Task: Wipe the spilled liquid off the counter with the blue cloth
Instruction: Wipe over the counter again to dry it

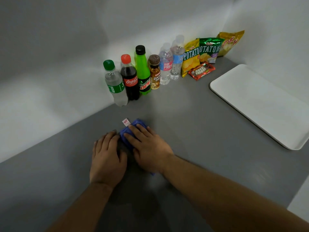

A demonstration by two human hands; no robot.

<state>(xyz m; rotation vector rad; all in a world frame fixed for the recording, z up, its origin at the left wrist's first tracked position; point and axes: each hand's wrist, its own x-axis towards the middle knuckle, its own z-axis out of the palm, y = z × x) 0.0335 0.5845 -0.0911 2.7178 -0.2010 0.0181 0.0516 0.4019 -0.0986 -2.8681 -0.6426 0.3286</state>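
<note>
On one counter [200, 131], two flat hands press one blue cloth [127, 136].

White walls [50, 47] fill the upper part of the frame and meet in a corner at the upper right. Soft light falls on them, with grey shadows at the upper left. In the upper centre, a row of bottles [133, 76] stands against the wall, and snack bags [205, 51] lean in the corner to the right of them. A white tray [260, 104] lies at the right side. A white surface [301, 205] shows at the lower right edge.
</note>
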